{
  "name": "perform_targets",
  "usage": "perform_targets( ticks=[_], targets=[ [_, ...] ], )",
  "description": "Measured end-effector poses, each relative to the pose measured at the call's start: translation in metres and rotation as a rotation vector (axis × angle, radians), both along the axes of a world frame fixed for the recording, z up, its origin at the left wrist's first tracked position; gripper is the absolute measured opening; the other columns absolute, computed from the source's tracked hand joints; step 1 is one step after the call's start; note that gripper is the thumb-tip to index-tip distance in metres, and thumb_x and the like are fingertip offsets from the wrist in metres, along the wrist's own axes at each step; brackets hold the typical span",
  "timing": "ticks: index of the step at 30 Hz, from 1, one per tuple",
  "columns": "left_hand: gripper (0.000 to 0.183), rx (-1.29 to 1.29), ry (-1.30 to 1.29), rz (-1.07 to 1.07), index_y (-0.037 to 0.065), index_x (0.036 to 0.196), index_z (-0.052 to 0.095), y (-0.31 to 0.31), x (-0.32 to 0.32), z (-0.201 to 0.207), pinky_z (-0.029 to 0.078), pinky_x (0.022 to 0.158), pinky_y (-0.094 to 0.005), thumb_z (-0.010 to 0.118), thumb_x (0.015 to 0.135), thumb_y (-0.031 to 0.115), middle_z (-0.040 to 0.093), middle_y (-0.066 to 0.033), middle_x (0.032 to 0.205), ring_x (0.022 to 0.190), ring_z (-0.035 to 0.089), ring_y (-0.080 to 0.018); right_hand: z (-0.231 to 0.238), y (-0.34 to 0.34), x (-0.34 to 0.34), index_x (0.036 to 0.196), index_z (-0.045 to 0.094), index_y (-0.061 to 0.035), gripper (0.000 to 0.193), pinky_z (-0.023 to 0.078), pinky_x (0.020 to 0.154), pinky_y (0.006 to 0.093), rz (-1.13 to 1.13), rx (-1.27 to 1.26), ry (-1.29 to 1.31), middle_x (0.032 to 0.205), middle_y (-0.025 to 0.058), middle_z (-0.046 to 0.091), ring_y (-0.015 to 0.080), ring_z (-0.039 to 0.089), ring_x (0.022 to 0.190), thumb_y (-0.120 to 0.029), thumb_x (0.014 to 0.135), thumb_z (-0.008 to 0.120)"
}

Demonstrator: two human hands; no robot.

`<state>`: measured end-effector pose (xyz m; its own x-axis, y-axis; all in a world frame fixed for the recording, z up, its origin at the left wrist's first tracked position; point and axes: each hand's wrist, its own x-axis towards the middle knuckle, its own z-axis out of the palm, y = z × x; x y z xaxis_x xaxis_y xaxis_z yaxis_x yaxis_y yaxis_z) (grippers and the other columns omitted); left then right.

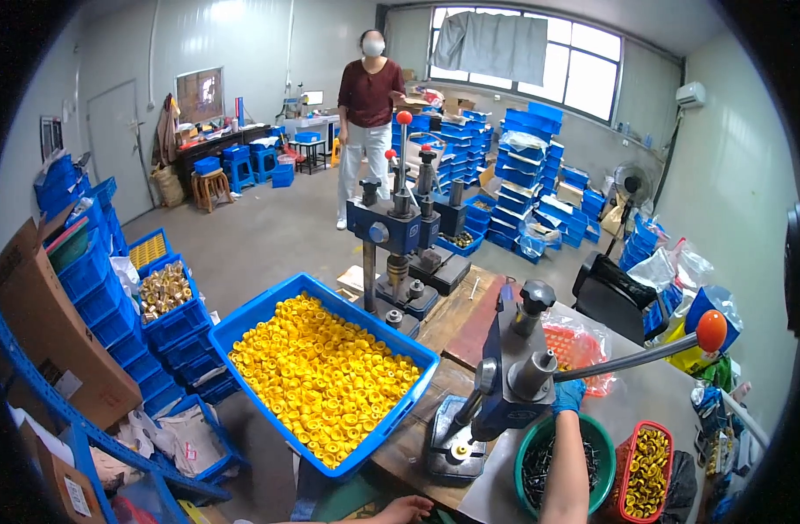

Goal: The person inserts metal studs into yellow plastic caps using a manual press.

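My right hand, in a blue glove, is just beyond the green bowl, close behind the press lever. The lever and press head partly cover its fingers, so its grip is hidden. Dark, thin metal pieces fill the bowl under my right forearm. At the lower edge, my bare left hand is partly cut off; its visible fingers look loosely stretched, with nothing discernible in them. Nearby stands a dark blue hand press, with a small yellow piece at its base.
A blue crate heaped with yellow caps is at left. A red basket of gold-coloured caps stands right of the bowl. More presses line the bench. A person stands beyond them; stacked blue crates fill the back.
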<state>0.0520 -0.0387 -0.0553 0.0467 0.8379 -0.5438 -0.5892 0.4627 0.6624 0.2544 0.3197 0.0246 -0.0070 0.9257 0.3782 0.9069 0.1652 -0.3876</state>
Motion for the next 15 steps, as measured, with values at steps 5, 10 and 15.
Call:
perform_targets(
  ticks=[5, 10, 15],
  targets=[
    [0.024, -0.012, -0.022, -0.031, 0.000, 0.092, 0.055, -0.003, -0.001, 0.003, 0.046, 0.058, -0.0266, 0.043, 0.072, -0.007, 0.057, -0.0088, 0.080, 0.069, 0.057, -0.0167, -0.004, 0.004, 0.000, 0.071, 0.061, -0.0051, 0.028, 0.041, 0.068, 0.0430, 0.016, -0.022, -0.031, 0.075, 0.0151, 0.060, 0.0331, 0.055, 0.075, -0.030, 0.077, 0.049],
    [0.026, -0.015, -0.084, -0.015, 0.000, 0.095, 0.053, -0.003, -0.004, -0.003, 0.048, 0.059, -0.0284, 0.040, 0.074, -0.007, 0.057, -0.0101, 0.082, 0.075, 0.059, -0.0196, -0.001, 0.000, -0.003, 0.069, 0.061, -0.0047, 0.027, 0.042, 0.066, 0.0428, 0.029, 0.035, -0.061, 0.074, 0.0160, 0.060, 0.0335, 0.056, 0.073, -0.028, 0.076, 0.049],
    [0.024, -0.027, -0.096, 0.021, 0.000, 0.095, 0.052, -0.002, -0.003, -0.003, 0.048, 0.059, -0.0279, 0.041, 0.075, -0.006, 0.057, -0.0099, 0.082, 0.074, 0.059, -0.0193, 0.009, -0.009, -0.008, 0.069, 0.061, -0.0039, 0.027, 0.042, 0.065, 0.0425, -0.018, 0.020, 0.037, 0.073, 0.0164, 0.060, 0.0335, 0.056, 0.072, -0.028, 0.075, 0.050]
  ],
)
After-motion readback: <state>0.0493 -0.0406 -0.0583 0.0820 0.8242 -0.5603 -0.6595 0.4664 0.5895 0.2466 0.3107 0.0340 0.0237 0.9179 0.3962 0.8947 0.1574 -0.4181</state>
